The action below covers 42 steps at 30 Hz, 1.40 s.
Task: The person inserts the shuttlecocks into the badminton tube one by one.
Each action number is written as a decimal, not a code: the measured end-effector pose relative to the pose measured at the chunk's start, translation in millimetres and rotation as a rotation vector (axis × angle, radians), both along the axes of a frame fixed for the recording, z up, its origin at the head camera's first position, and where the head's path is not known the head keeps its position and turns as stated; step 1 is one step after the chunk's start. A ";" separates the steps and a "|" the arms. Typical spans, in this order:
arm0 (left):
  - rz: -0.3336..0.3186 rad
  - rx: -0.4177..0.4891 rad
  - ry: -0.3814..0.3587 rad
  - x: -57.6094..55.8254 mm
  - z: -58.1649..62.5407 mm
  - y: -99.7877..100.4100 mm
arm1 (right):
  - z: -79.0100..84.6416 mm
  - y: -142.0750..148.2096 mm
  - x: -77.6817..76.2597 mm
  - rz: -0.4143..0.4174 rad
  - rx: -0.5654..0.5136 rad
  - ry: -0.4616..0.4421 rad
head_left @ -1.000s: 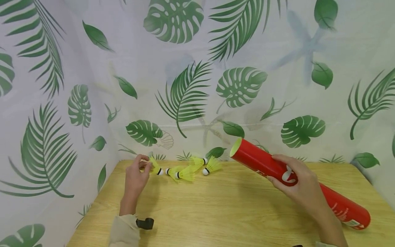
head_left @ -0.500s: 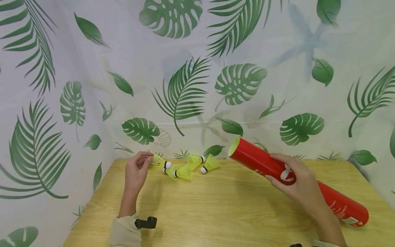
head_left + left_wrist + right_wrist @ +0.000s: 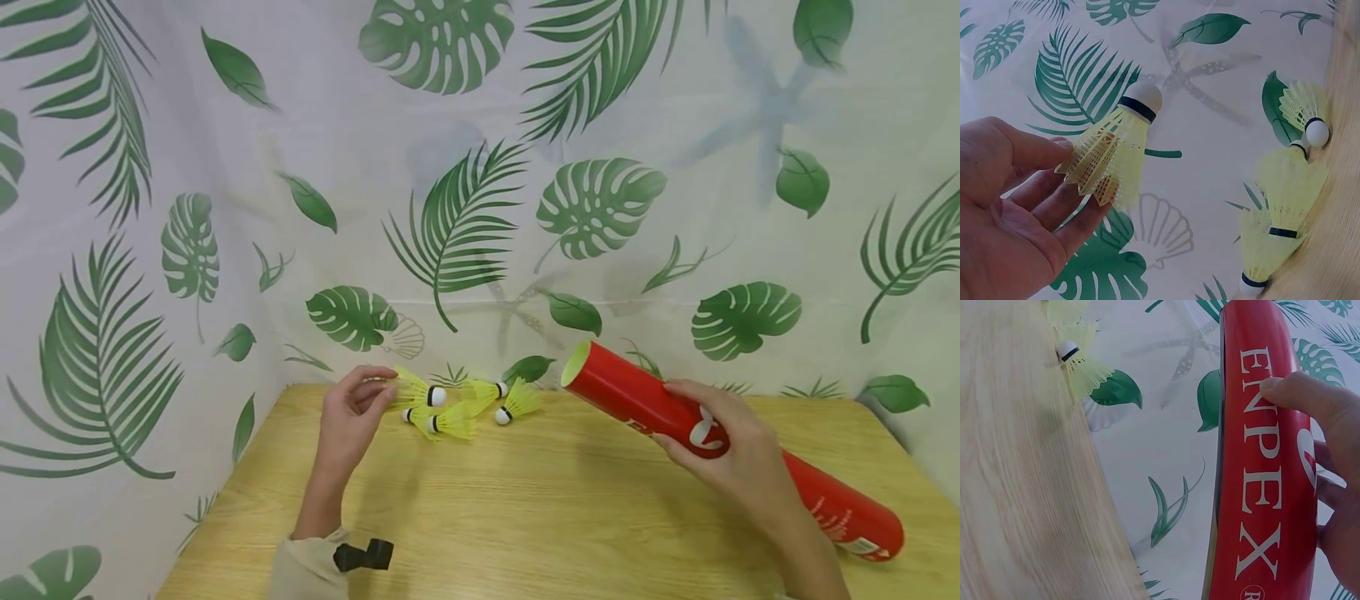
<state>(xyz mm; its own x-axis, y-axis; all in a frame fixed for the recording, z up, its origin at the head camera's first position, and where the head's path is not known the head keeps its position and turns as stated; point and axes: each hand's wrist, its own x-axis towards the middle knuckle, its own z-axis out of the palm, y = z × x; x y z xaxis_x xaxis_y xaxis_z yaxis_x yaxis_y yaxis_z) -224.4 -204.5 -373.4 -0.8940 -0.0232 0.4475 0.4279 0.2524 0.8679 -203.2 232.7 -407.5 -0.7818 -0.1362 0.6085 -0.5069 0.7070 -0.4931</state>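
left hand (image 3: 352,408): raised off the table (image 3: 525,517) at far left, palm up, fingers half curled, fingertips pinching the skirt of a yellow shuttlecock (image 3: 417,392)
held shuttlecock: lifted clear of the wood, white cork pointing right toward the tube's mouth
right hand (image 3: 738,454): wrapped round the red tube (image 3: 637,400), thumb on top, fingers underneath
red tube: tilted, open end up and facing left, far end resting on the table at right
loose shuttlecocks (image 3: 450,421): clustered at the far edge, just right of the left hand
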 end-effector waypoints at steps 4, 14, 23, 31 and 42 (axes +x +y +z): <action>-0.037 0.014 0.033 4.0 5.1 8.8 | -1.0 -1.2 1.5 0.000 -0.006 0.002; -0.037 0.047 0.125 13.8 17.4 29.6 | 1.6 -3.7 3.4 -0.003 -0.011 0.004; -0.082 0.069 0.131 13.5 15.0 57.3 | 4.5 -6.6 3.0 0.024 -0.010 0.018; -0.107 0.127 0.139 7.9 13.5 79.6 | 5.8 -5.7 3.4 0.034 -0.015 0.013; -0.091 0.138 0.148 1.8 17.6 86.9 | 9.1 -2.5 4.0 0.038 -0.021 0.012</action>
